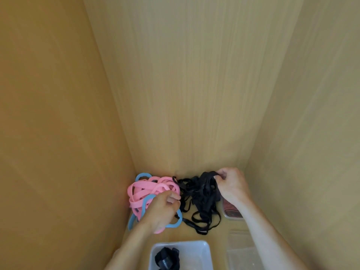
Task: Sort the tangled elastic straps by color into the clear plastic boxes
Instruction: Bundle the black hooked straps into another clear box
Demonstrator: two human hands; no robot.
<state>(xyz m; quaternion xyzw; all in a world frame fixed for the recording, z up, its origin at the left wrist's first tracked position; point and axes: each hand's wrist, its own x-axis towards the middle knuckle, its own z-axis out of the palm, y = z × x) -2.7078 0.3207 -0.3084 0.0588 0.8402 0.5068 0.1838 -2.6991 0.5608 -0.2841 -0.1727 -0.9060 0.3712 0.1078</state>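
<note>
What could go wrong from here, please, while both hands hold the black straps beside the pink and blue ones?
The left hand and right hand both hold the black straps, which look knotted; pulling apart may tighten the tangle. The black heap touches the pink straps and blue straps, so a stray loop might get dragged along into the box holding black ones.

Soft even light, warm cast; slight overall blur, wide-angle stretch at edges.
</note>
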